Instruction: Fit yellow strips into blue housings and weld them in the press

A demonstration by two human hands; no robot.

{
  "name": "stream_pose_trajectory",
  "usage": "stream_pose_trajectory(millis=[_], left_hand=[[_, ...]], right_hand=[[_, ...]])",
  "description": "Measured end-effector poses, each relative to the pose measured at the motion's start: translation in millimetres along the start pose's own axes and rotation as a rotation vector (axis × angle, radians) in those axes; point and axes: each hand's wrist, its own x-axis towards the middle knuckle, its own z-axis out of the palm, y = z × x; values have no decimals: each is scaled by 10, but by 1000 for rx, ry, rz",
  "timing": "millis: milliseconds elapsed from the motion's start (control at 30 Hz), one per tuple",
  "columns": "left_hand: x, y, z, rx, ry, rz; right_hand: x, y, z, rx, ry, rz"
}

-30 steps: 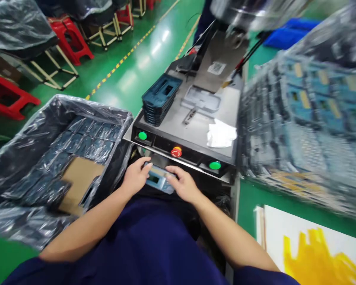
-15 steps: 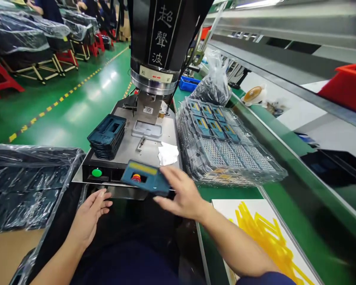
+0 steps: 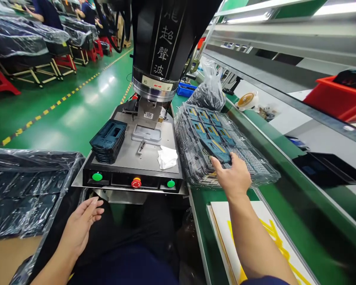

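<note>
My right hand [image 3: 233, 177] reaches over the stack of clear plastic trays [image 3: 264, 172] on the green bench and grips a dark blue plastic part [image 3: 218, 152] with a yellow strip, held just above a tray pocket. My left hand [image 3: 81, 225] rests low over my lap, fingers stretched out, holding nothing. In front of me stands an ultrasonic welding machine [image 3: 163, 51] with a steel base plate [image 3: 130, 156]. A stack of dark blue frames [image 3: 108, 140] sits on the plate's left, a white cloth [image 3: 167, 157] on its right, and a pale fixture [image 3: 146, 133] under the horn.
A plastic-lined bin [image 3: 20, 186] of dark parts stands at my left. Green and red buttons [image 3: 135, 183] line the machine's front. A white sheet with yellow strips [image 3: 273, 233] lies at lower right. A red crate [image 3: 335, 99] sits on the far shelf. Other workers sit at the back left.
My right hand carried the blue part from in front of the machine rightward to the tray stack. My left hand let go of it and stays low by my lap.
</note>
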Motion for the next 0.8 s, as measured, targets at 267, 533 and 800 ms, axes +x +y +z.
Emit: stream_pose_trajectory(millis=[267,533,800], left_hand=[[41,238,26,80,-10,128],[108,1038,370,637,98,874],[381,1751,1089,1259,141,1068]], right_hand=[[-41,4,63,-21,-90,-44],[-147,188,6,159,211,-251],[-332,645,-198,134,219,-85]])
